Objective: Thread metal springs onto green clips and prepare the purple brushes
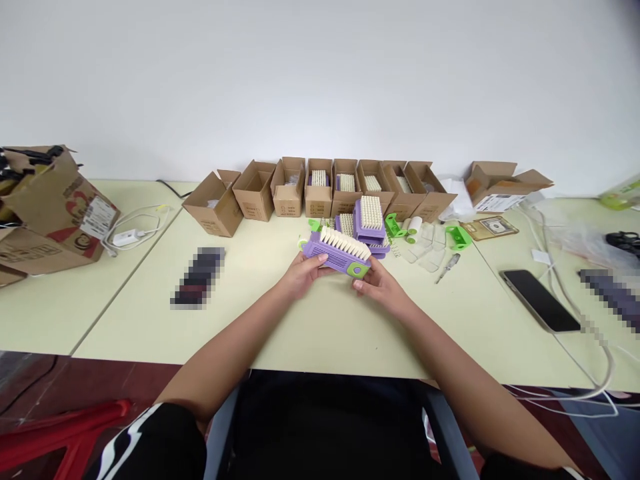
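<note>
Both my hands hold a purple brush (337,252) with cream bristles and a green end piece, just above the pale table (320,327). My left hand (303,275) grips its left end with fingers curled. My right hand (376,281) pinches its right end by the green piece. Right behind it lies a stack of purple brushes (369,227) with bristles up. Loose green parts (395,225) and white rollers (414,229) lie beside the stack.
A row of several open small cardboard boxes (320,187) lines the back of the table, some with brushes inside. A screwdriver (447,268) and a black phone (541,300) lie to the right, with cables. A large cardboard box (45,207) sits far left.
</note>
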`<state>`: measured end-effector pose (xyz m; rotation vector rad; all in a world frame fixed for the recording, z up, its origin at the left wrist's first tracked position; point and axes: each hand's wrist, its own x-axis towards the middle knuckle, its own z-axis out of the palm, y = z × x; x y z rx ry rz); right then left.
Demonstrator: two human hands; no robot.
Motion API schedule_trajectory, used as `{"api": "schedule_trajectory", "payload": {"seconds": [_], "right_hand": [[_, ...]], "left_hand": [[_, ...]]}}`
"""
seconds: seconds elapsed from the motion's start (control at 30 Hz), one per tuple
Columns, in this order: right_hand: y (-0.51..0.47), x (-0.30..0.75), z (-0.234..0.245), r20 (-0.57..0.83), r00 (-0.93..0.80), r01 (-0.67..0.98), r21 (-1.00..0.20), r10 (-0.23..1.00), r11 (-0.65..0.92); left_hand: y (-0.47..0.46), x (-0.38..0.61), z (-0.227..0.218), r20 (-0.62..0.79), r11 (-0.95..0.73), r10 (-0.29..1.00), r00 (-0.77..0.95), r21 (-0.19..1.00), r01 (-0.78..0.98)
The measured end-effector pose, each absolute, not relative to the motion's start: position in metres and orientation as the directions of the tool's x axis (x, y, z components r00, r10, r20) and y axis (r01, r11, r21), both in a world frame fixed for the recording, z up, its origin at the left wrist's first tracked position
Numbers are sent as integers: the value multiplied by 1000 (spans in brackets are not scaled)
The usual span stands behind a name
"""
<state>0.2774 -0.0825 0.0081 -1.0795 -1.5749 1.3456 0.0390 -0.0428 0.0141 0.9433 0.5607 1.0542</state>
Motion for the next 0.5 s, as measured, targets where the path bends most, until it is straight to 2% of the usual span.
{"api": "schedule_trajectory", "payload": {"seconds": [0.17,0.33,0.5], "right_hand": [[-82,281,13,4,-273,50,-999,962,19],[-82,286,16,-14,-296,34,-999,955,-4],[-83,292,21,-27,-370,44,-999,929,-12]], "left_hand": [[-44,43,9,30,191,871,491,899,-393],[-40,40,10,40,85,937,346,938,-337],[-34,34,8,75,25,934,349,961,-274]]}}
